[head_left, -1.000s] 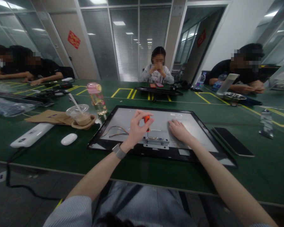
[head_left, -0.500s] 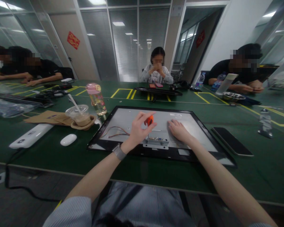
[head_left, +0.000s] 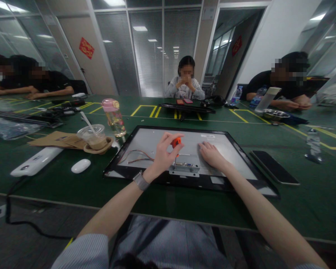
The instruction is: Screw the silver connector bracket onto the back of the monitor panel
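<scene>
Pinching an orange screwdriver at the metal bracket, left hand has its grip clamped on the handle while right hand lies flat, uncurled, on the screen panel.

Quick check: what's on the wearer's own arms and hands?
The left hand and right hand are ungloved. The left wrist has a watch with a silver-grey band. The left sleeve is short, finely striped blue-grey and white; barely any right sleeve shows.
</scene>
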`<act>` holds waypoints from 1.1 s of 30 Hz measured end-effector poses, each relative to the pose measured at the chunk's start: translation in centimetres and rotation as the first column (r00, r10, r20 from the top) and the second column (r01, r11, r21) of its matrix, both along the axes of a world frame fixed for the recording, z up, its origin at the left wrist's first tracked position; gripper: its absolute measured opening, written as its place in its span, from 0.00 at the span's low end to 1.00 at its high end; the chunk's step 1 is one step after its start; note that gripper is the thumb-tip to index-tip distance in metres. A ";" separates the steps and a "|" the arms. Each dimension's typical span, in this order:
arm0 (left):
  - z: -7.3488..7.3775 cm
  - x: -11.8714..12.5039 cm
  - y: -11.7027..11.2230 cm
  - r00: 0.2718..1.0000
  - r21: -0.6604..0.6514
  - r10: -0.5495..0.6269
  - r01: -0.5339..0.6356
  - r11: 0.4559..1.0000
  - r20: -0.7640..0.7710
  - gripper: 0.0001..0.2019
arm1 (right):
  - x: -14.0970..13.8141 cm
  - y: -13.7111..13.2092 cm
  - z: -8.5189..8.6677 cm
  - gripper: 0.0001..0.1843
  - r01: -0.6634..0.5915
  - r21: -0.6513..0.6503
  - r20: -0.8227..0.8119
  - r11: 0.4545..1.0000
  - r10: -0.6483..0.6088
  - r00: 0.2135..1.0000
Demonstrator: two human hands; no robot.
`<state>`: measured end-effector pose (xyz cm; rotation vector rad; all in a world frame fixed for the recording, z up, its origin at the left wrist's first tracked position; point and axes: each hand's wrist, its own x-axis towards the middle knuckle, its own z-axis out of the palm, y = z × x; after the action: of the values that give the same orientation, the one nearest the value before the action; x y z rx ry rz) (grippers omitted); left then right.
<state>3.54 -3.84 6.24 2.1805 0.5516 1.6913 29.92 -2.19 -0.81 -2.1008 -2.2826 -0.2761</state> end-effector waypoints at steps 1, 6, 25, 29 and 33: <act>0.0 0.0 0.0 1.000 -0.019 -0.016 0.016 1.000 -0.002 0.11 | 0.0 0.0 0.0 0.25 0.002 -0.001 0.000 1.000 -0.002 1.000; -0.1 -0.3 0.0 0.996 -0.040 -0.066 0.064 0.997 -0.060 0.18 | 0.1 0.0 0.0 0.25 -0.008 0.002 0.000 1.000 0.008 1.000; -1.2 0.7 0.2 0.982 -0.320 -0.147 0.179 0.930 0.120 0.17 | -0.2 -0.2 0.2 0.25 -0.010 -0.009 0.004 1.000 0.010 1.000; -1.1 0.7 -0.1 0.986 -0.311 -0.143 0.162 0.936 0.082 0.16 | -0.2 -0.2 0.1 0.25 -0.008 -0.002 0.001 1.000 0.008 1.000; -1.1 0.8 -0.2 0.988 -0.311 -0.141 0.153 0.938 0.060 0.16 | -0.2 -0.3 0.1 0.25 -0.005 0.006 0.007 1.000 0.005 1.000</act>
<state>4.32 -4.05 5.10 1.9084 0.5883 1.4508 29.71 -2.49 -0.74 -2.0943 -2.2882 -0.2905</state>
